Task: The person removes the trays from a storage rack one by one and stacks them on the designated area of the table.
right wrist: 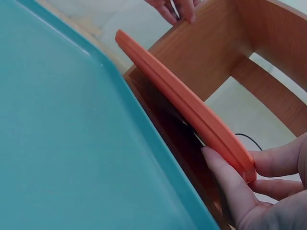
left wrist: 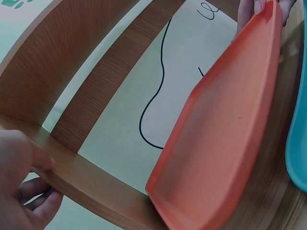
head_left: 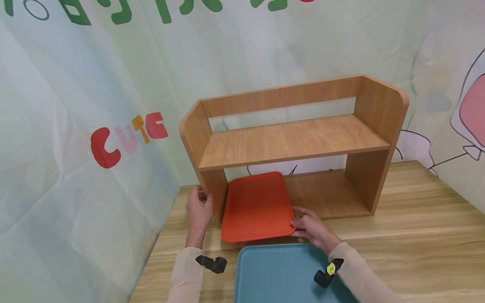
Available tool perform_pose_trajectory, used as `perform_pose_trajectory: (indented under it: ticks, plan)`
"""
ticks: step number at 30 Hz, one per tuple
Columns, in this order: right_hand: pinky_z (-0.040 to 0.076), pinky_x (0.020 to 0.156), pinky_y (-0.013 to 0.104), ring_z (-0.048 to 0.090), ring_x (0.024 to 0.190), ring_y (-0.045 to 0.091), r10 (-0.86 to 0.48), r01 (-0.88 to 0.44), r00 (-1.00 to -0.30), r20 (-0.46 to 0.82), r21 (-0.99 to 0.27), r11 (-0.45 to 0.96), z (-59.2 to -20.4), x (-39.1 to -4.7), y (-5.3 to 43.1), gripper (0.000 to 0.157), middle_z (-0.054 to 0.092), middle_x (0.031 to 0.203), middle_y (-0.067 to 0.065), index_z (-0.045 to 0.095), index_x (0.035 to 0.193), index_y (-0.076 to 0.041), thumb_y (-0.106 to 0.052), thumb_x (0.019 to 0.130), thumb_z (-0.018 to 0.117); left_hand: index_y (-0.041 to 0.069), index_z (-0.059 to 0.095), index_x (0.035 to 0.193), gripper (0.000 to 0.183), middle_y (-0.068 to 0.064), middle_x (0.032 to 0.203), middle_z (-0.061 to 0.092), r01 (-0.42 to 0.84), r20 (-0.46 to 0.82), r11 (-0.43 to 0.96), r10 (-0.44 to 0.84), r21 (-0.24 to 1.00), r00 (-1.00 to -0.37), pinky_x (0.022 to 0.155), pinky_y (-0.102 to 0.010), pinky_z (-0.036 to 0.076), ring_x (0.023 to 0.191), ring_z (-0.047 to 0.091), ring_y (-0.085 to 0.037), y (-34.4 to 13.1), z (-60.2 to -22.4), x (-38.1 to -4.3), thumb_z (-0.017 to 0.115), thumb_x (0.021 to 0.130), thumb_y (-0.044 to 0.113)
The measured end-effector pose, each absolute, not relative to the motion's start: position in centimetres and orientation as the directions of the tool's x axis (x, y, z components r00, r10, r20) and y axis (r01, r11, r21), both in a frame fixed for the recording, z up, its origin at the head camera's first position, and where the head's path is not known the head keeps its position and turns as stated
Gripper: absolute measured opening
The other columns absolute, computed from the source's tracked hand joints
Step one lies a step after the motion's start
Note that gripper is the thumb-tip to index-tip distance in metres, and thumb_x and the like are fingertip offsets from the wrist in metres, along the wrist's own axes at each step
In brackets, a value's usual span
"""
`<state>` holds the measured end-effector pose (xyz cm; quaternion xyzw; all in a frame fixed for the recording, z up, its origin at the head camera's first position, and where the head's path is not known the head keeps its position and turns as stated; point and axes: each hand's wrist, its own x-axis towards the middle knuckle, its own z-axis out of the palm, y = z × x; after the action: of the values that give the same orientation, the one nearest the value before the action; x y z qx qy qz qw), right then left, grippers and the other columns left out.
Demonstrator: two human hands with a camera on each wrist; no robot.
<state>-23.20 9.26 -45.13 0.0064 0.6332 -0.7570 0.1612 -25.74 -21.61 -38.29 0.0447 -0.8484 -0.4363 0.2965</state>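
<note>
An orange-red tray (head_left: 257, 206) lies partly inside the lower level of a wooden shelf (head_left: 295, 141), at its left side, its near end jutting past the front edge. My right hand (head_left: 312, 227) pinches the tray's near right corner, thumb on one face and fingers on the other, as the right wrist view shows at the tray's rim (right wrist: 192, 110). At the shelf's left side panel (head_left: 215, 191), my left hand (head_left: 199, 210) grips the panel edge between thumb and fingers. The left wrist view shows that hand (left wrist: 26, 177) apart from the tray (left wrist: 220, 124).
A blue tray (head_left: 280, 273) lies on the wood-grain table (head_left: 428, 219) in front of the shelf, under my right forearm. A printed cloth (head_left: 125, 75) hangs behind and to the left. The shelf's right side panel (head_left: 365, 181) bounds the lower level.
</note>
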Motion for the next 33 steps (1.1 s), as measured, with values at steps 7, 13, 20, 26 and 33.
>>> perform_pose_trajectory:
  ticks: [7, 13, 20, 26, 33]
  plan:
    - [0.057, 0.077, 0.037, 0.065, 0.082, 0.02, -0.231, 0.245, -0.95, -0.21, -0.96, -0.135, -45.0, -22.2, 9.4, 0.058, 0.058, 0.103, 0.015, 0.03, 0.147, -0.004, 0.001, 0.091, 0.047, -0.001, 0.056, 0.105, 0.019, -0.023, 0.098, 0.066, 0.166, 0.458, 0.62, -0.347, 0.767, -0.819, 0.076, -0.044, 0.052, 0.088, 0.064, -0.033, -21.9, -38.6, -25.8, 0.06, 0.087, 0.003]
    - [0.058, 0.076, 0.037, 0.064, 0.08, 0.02, -0.202, 0.246, -0.955, -0.218, -0.961, -0.125, -44.5, -21.5, 9.8, 0.056, 0.056, 0.1, 0.013, 0.034, 0.146, -0.005, 0.001, 0.091, 0.046, 0.0, 0.055, 0.107, 0.02, -0.023, 0.104, 0.065, 0.143, 0.425, 0.611, -0.346, 0.778, -0.837, 0.077, -0.045, 0.053, 0.092, 0.064, -0.033, -22.0, -38.7, -25.6, 0.059, 0.088, 0.004]
    - [0.055, 0.084, 0.042, 0.064, 0.083, 0.021, -0.211, 0.223, -0.957, -0.199, -0.97, -0.096, -43.2, -20.4, 10.9, 0.056, 0.054, 0.104, 0.013, 0.034, 0.146, -0.008, -0.003, 0.092, 0.048, 0.0, 0.054, 0.107, 0.019, -0.023, 0.105, 0.065, 0.143, 0.414, 0.607, -0.333, 0.782, -0.847, 0.077, -0.045, 0.053, 0.092, 0.064, -0.033, -21.9, -38.6, -25.5, 0.058, 0.089, 0.005]
    - [0.054, 0.086, 0.044, 0.066, 0.087, 0.022, -0.229, 0.189, -0.959, -0.167, -0.979, -0.078, -42.3, -19.7, 11.8, 0.059, 0.056, 0.111, 0.014, 0.033, 0.148, -0.009, -0.005, 0.092, 0.05, -0.002, 0.055, 0.105, 0.018, -0.024, 0.101, 0.065, 0.168, 0.449, 0.618, -0.334, 0.768, -0.829, 0.076, -0.045, 0.052, 0.089, 0.064, -0.034, -21.8, -38.4, -25.7, 0.058, 0.088, 0.002]
    - [0.055, 0.085, 0.042, 0.066, 0.091, 0.023, -0.253, 0.162, -0.958, -0.138, -0.984, -0.075, -41.8, -19.1, 13.2, 0.06, 0.056, 0.117, 0.015, 0.03, 0.149, -0.008, -0.006, 0.093, 0.05, -0.002, 0.055, 0.104, 0.017, -0.025, 0.1, 0.066, 0.179, 0.453, 0.614, -0.326, 0.768, -0.83, 0.077, -0.045, 0.053, 0.089, 0.065, -0.034, -21.5, -38.5, -25.9, 0.058, 0.088, 0.002]
